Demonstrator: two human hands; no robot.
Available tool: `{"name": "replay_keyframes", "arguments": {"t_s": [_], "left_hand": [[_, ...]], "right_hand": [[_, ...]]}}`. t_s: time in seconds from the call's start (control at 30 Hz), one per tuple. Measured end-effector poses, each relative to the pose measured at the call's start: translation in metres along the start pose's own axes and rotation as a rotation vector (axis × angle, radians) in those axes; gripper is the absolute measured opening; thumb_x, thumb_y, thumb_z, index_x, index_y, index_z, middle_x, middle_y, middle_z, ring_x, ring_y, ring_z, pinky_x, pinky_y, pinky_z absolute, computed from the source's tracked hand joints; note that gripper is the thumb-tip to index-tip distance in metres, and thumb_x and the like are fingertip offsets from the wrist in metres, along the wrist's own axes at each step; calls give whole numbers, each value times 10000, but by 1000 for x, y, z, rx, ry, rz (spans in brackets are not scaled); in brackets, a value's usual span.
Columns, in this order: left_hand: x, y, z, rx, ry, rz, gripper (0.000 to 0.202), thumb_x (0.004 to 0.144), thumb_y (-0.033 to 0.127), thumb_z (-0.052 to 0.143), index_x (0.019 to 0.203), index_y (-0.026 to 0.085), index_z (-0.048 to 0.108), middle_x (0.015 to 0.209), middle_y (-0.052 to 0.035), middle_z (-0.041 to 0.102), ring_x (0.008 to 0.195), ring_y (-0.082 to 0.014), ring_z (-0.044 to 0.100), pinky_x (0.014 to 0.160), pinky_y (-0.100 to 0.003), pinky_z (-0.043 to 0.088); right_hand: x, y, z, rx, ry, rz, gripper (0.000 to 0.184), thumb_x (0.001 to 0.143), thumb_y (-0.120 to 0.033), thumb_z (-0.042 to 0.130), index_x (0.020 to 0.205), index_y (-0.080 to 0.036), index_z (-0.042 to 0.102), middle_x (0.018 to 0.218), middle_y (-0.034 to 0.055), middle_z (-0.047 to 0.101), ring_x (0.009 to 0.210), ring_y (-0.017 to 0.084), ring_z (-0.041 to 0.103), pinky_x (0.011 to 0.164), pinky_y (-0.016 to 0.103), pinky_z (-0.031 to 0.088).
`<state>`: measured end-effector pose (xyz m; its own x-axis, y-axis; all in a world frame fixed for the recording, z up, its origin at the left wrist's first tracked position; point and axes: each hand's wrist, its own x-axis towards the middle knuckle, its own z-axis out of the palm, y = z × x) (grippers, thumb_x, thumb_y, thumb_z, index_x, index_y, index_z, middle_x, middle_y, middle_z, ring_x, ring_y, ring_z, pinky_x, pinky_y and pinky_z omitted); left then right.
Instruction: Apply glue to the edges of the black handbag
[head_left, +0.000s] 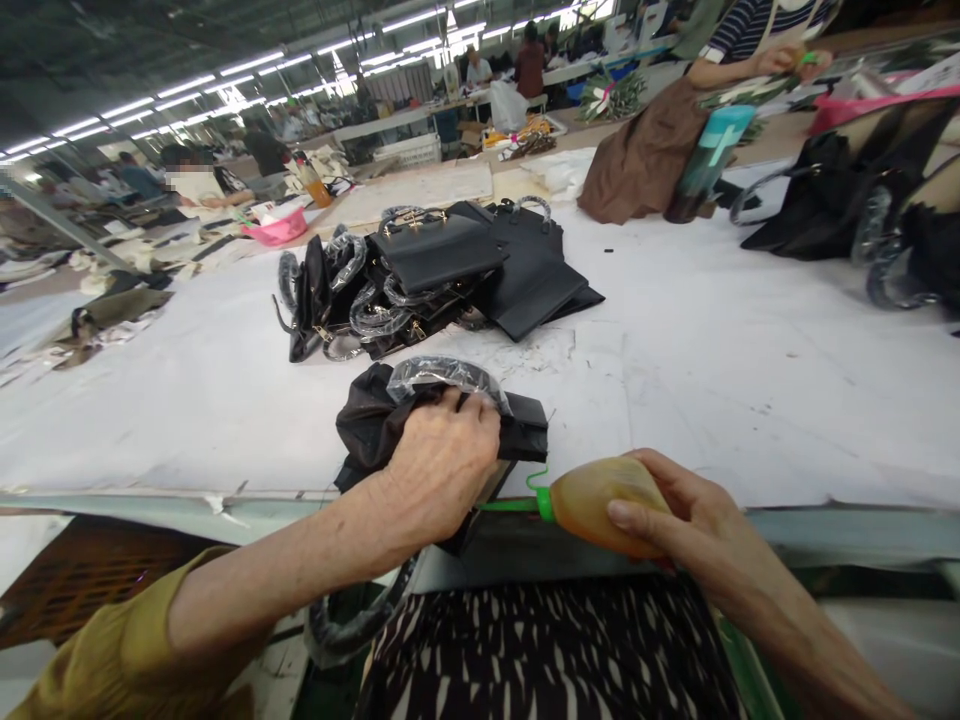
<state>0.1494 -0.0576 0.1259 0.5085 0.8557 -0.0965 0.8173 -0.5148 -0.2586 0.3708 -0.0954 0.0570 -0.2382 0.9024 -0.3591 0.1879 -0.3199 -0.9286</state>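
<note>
My left hand (442, 465) is closed on a black handbag (375, 415) at the near edge of the white worktable (712, 340), fingers gripping its top beside a plastic-wrapped handle (442, 373). My right hand (697, 515) holds an amber squeeze bottle (600, 500) with a green nozzle (517, 503). The nozzle points left and its tip touches the bag under my left hand. A second wrapped handle (352, 625) hangs below the table edge.
A pile of black handbags (427, 280) with wrapped handles lies mid-table. More black bags (862, 210) sit at the right. A person in a striped top and brown apron (652, 150) works at the far side, with a teal bottle (712, 150) beside them. A pink bowl (281, 230) is far left.
</note>
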Motion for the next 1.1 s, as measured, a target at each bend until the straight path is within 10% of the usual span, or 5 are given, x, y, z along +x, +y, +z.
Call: {"name": "replay_keyframes", "arguments": {"t_s": [0.53, 1.1], "left_hand": [[1, -1, -2, -7, 7, 16, 130, 802, 207, 517, 835, 109, 596, 863, -115, 629, 836, -271, 580, 611, -355, 496], [4, -1, -3, -11, -31, -8, 203, 808, 298, 568, 844, 102, 607, 885, -115, 626, 877, -279, 573, 626, -344, 496]], "right_hand": [[-14, 4, 5, 76, -66, 36, 290, 720, -480, 633, 821, -211, 588, 768, 25, 630, 695, 206, 555, 572, 279, 424], [-39, 25, 24, 253, 70, 236, 430, 765, -579, 566, 915, -177, 562, 505, 10, 579, 374, 111, 397, 375, 236, 252]]}}
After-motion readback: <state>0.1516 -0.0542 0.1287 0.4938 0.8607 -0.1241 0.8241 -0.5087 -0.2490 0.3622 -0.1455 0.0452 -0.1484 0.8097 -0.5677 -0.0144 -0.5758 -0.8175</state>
